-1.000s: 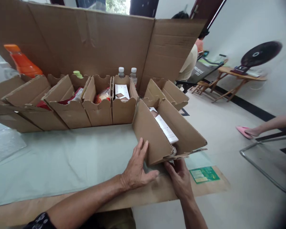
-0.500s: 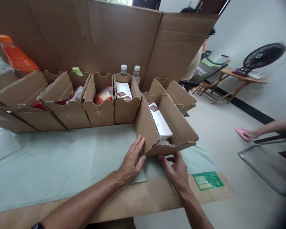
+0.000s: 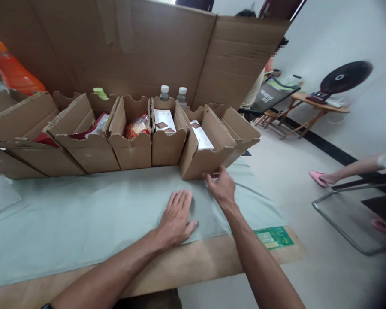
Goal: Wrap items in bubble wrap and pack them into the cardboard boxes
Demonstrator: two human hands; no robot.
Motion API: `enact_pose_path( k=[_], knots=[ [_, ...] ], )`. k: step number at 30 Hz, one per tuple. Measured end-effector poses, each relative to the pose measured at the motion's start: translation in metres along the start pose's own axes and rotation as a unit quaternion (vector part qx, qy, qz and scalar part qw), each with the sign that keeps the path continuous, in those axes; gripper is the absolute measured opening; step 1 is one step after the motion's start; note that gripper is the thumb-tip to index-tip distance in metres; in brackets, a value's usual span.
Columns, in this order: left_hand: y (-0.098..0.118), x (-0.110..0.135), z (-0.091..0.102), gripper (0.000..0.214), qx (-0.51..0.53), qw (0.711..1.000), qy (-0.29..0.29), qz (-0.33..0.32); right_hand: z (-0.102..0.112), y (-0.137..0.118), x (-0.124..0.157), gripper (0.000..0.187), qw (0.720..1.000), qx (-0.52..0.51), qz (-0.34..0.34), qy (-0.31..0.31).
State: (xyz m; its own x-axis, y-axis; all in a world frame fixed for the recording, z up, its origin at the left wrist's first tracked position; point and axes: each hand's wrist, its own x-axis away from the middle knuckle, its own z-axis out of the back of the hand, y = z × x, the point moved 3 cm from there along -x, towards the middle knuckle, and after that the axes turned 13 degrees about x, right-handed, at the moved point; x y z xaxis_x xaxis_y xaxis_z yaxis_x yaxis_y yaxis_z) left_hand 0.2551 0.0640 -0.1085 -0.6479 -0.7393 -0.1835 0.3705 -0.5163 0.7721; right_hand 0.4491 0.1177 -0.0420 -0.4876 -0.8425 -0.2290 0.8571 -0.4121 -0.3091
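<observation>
My left hand (image 3: pixel 176 219) lies flat on the pale green cloth (image 3: pixel 109 210), fingers stretched out, holding nothing. Against the lower front edge of a cardboard bin (image 3: pixel 201 165) is my right hand (image 3: pixel 223 186), its thumb and curled fingers gripping the bottom right corner; the fingertips are partly hidden. Inside that bin a white carton (image 3: pixel 202 138) with brown squares lies slanted. The bin stands in a row of similar open bins. To its left, one bin (image 3: pixel 167 148) holds a similar white carton (image 3: pixel 164 121), and another (image 3: pixel 130 150) holds a red-and-clear packet (image 3: pixel 137 127).
A tall cardboard panel (image 3: pixel 161 47) rises behind the bins. Two clear bottles (image 3: pixel 182 96) and an orange bottle (image 3: pixel 14 73) stand near it. Clear plastic (image 3: pixel 1 193) lies at left. On the right are a fan (image 3: pixel 344 79), a metal chair frame (image 3: pixel 337 231) and a person's leg (image 3: pixel 350 171).
The bin with the slanted carton has slid back into the row, my right hand moving forward with it. My left hand has come off the bin's side onto the cloth.
</observation>
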Motion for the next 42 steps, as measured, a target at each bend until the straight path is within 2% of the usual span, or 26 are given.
enact_pose_path(
  k=[2, 5, 8, 10, 14, 17, 19, 22, 24, 27, 30, 32, 35, 37, 39, 42],
  knots=[
    [0.008, 0.004, -0.004, 0.067, -0.071, 0.996, -0.048, -0.022, -0.005, -0.007, -0.021, 0.027, 1.000, 0.011, -0.007, 0.002],
    [0.014, 0.005, -0.003, 0.058, -0.122, 0.989, -0.069, -0.038, -0.010, -0.006, -0.035, 0.021, 1.000, 0.012, -0.013, 0.009],
    [0.015, 0.004, 0.000, 0.059, -0.138, 0.987, -0.069, -0.039, -0.010, 0.001, -0.029, 0.022, 1.000, -0.006, 0.007, 0.007],
    [0.015, 0.004, -0.001, 0.060, -0.141, 0.987, -0.070, -0.042, -0.011, 0.000, -0.019, 0.022, 0.998, -0.031, 0.047, -0.004],
    [0.015, 0.004, -0.002, 0.061, -0.140, 0.987, -0.067, -0.044, -0.021, -0.016, -0.010, 0.025, 0.987, -0.082, 0.138, -0.025],
    [0.015, 0.004, -0.002, 0.061, -0.140, 0.987, -0.064, -0.041, -0.025, -0.024, -0.017, 0.028, 0.983, -0.105, 0.151, -0.011],
    [0.015, 0.003, -0.002, 0.062, -0.139, 0.987, -0.067, -0.041, -0.020, -0.025, -0.017, 0.026, 0.982, -0.117, 0.150, 0.002],
    [0.015, 0.002, -0.001, 0.062, -0.137, 0.987, -0.065, -0.045, 0.000, -0.032, -0.004, 0.026, 0.977, -0.136, 0.165, 0.013],
    [0.015, 0.002, -0.001, 0.061, -0.139, 0.987, -0.063, -0.048, 0.021, -0.049, 0.008, 0.028, 0.968, -0.156, 0.197, 0.023],
    [0.014, 0.002, -0.003, 0.060, -0.149, 0.986, -0.053, -0.051, 0.049, -0.094, 0.013, 0.040, 0.953, -0.149, 0.261, 0.037],
    [0.014, 0.000, -0.003, 0.059, -0.142, 0.987, -0.043, -0.057, 0.060, -0.144, -0.006, 0.055, 0.964, -0.015, 0.267, 0.001],
    [0.014, 0.000, -0.003, 0.056, -0.119, 0.991, -0.033, -0.052, 0.061, -0.169, -0.022, 0.050, 0.966, 0.085, 0.244, -0.033],
    [0.013, 0.011, 0.003, 0.047, -0.062, 0.997, 0.025, -0.025, 0.063, -0.187, -0.027, 0.033, 0.963, 0.138, 0.226, -0.040],
    [0.013, 0.029, 0.014, 0.041, -0.015, 0.994, 0.102, -0.025, 0.067, -0.182, -0.011, 0.030, 0.965, 0.143, 0.219, -0.031],
    [0.014, 0.056, 0.030, 0.036, 0.031, 0.980, 0.191, -0.041, 0.076, -0.162, 0.019, 0.029, 0.966, 0.138, 0.218, -0.019],
    [0.014, 0.098, 0.061, 0.037, 0.083, 0.955, 0.282, -0.023, 0.100, -0.110, 0.081, 0.025, 0.963, 0.055, 0.262, 0.027]
  ],
)
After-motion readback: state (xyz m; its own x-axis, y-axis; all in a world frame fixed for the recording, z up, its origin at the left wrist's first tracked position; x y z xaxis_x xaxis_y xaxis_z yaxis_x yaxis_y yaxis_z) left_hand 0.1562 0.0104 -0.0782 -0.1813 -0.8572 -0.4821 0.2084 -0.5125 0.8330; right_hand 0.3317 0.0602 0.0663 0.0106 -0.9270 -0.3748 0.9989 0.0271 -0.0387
